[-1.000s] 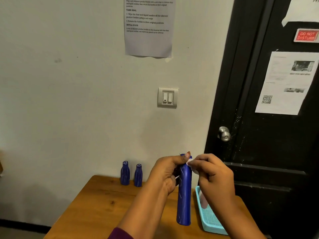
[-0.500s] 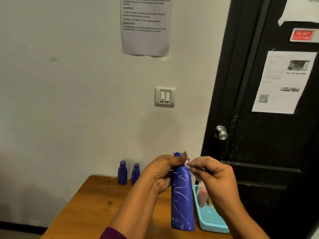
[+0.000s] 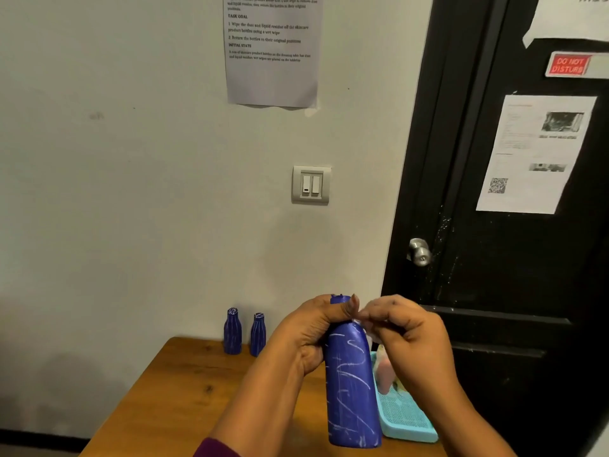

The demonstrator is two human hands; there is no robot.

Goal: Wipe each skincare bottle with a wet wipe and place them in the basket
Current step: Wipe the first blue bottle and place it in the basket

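1. Turned since a second ago: the large blue bottle, whose broad, white-streaked face is now shown where a narrow edge was shown. Both hands have been kept at its neck.
2. Large blue bottle: held upright over the near right part of the table, just left of the basket and not yet in it. Whether its base rests on the table cannot be told.
3. Left hand: fingers clenched round the bottle's neck and shoulder, thumb raised beside the cap.
4. Right hand: fingers pinched on a wet wipe, pressed at the shoulder just below the cap. Only a scrap of the wipe is seen.
5. Step in hand, as judged: wiping has been begun at the top, and the streaked body is not yet cleaned. More of the wipe should be spread against the surface and drawn downward in overlapping strokes. The bottle should be rotated by the left hand so that every face is covered. The neck under the left fingers should not be missed. A firm hold is advised, since a wetted surface may slip.
6. Basket: teal, perforated, at the table's right edge. A pale pinkish item is held in it; its kind cannot be told.
7. Two small blue bottles: upright, side by side at the table's far edge by the wall, streaked, judged still to be wiped.
8. Beyond: a printed sheet, a light switch, and a black door with a knob.
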